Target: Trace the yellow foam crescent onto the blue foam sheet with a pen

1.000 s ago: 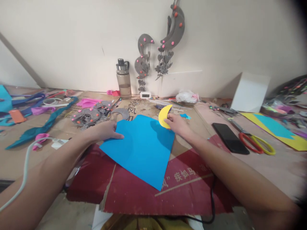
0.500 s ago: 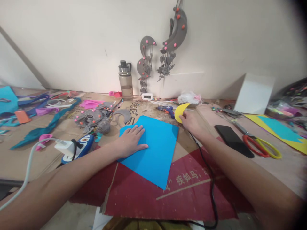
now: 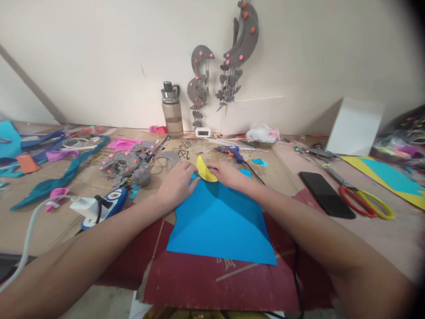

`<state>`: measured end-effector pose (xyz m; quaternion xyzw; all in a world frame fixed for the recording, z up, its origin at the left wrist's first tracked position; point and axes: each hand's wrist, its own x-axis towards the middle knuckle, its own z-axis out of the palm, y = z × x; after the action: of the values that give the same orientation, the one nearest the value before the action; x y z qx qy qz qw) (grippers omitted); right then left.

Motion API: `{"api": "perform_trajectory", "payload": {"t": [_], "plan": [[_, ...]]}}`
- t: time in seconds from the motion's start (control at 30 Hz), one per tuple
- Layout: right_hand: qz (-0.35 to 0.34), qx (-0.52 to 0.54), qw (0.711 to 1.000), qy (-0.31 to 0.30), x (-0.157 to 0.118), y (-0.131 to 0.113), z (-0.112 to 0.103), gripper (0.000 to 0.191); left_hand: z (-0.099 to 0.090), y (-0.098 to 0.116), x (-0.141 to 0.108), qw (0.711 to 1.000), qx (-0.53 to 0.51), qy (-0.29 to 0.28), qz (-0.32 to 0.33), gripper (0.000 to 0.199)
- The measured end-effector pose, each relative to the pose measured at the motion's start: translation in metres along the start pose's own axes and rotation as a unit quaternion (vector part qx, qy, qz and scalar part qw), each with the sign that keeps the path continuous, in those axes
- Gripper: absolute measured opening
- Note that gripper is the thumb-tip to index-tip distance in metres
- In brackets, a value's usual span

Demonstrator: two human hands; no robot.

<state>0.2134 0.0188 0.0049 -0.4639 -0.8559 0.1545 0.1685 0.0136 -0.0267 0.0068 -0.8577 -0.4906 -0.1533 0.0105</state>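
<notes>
A yellow crescent [image 3: 206, 172] stands tilted over the far edge of a bright blue sheet [image 3: 221, 221]. My right hand [image 3: 229, 175] pinches the crescent by its right side, fingers closed. At the sheet's far left corner, my left hand [image 3: 176, 184] curls over the edge, thumb on top and fingers beyond it. Both hands partly cover the far edge. Beneath the sheet lies a dark red cardboard piece [image 3: 186, 283] with printed characters.
A glue gun [image 3: 230, 153] and small blue scraps [image 3: 259, 162] lie beyond my right hand. To the right are a black phone [image 3: 325, 194] and scissors [image 3: 365, 199]. Grey felt pieces [image 3: 126, 164], a power strip [image 3: 106, 208] and a bottle [image 3: 171, 110] stand left.
The blue sheet has turned and shifted nearer to me. My right hand has brought the crescent left over the sheet's far edge. My left hand went from flat to curled at the corner.
</notes>
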Motion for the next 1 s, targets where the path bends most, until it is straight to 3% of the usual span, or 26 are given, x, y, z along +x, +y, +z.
{"api": "perform_trajectory", "payload": {"t": [0.07, 0.13, 0.23, 0.33, 0.43, 0.53, 0.67, 1.0], "plan": [[0.004, -0.036, 0.999, -0.018, 0.0, 0.003, 0.002, 0.034, 0.007, -0.007, 0.0, 0.999, -0.009, 0.005, 0.03, 0.037], [0.017, -0.064, 0.998, -0.004, -0.002, 0.007, 0.006, 0.032, 0.015, -0.009, -0.002, 0.997, -0.024, -0.028, 0.061, 0.04], [0.048, -0.083, 0.992, 0.082, -0.007, 0.014, 0.013, 0.033, 0.022, -0.007, -0.004, 0.995, -0.037, -0.059, 0.07, 0.037], [0.049, -0.081, 0.983, 0.16, -0.015, 0.018, 0.019, 0.028, 0.024, -0.005, -0.005, 0.995, -0.042, -0.051, 0.069, 0.036], [-0.01, -0.077, 0.991, 0.11, -0.026, 0.015, 0.021, 0.026, 0.024, -0.005, -0.005, 0.996, -0.042, -0.041, 0.071, 0.034], [-0.021, -0.128, 0.99, 0.061, -0.037, 0.006, 0.022, 0.029, 0.026, -0.005, -0.006, 0.996, -0.044, -0.033, 0.065, 0.036], [-0.006, -0.164, 0.985, 0.055, -0.046, -0.002, 0.028, 0.035, 0.03, -0.007, -0.009, 0.997, -0.056, -0.017, 0.046, 0.04], [-0.007, -0.201, 0.979, 0.039, -0.06, -0.015, 0.035, 0.054, 0.032, -0.009, -0.011, 0.997, -0.036, -0.009, 0.075, 0.034]]}}
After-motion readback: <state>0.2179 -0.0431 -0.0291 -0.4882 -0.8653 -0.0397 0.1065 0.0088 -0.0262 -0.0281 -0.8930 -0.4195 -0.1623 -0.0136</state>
